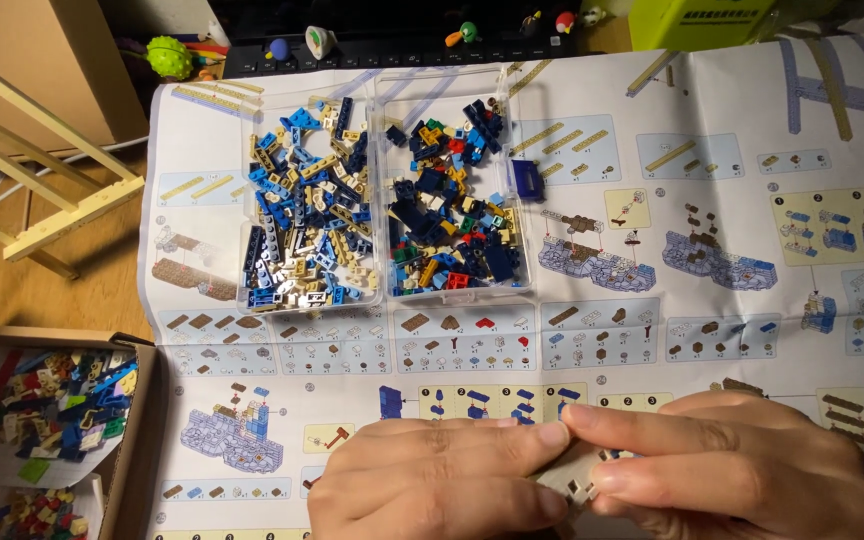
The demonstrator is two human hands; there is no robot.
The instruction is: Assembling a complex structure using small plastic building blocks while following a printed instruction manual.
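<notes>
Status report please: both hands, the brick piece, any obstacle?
Left hand and right hand pinch one small tan brick piece. Over instruction sheet. Nothing in the way.

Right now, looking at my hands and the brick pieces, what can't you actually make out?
- Small tan brick piece, head view: mostly covered by the left hand and right hand; its full shape is hidden.
- Both wrists: cut off by the bottom edge.
- Cardboard box of bricks: cut by the left edge.
- Bricks in the clear tray: too small to tell apart.
</notes>
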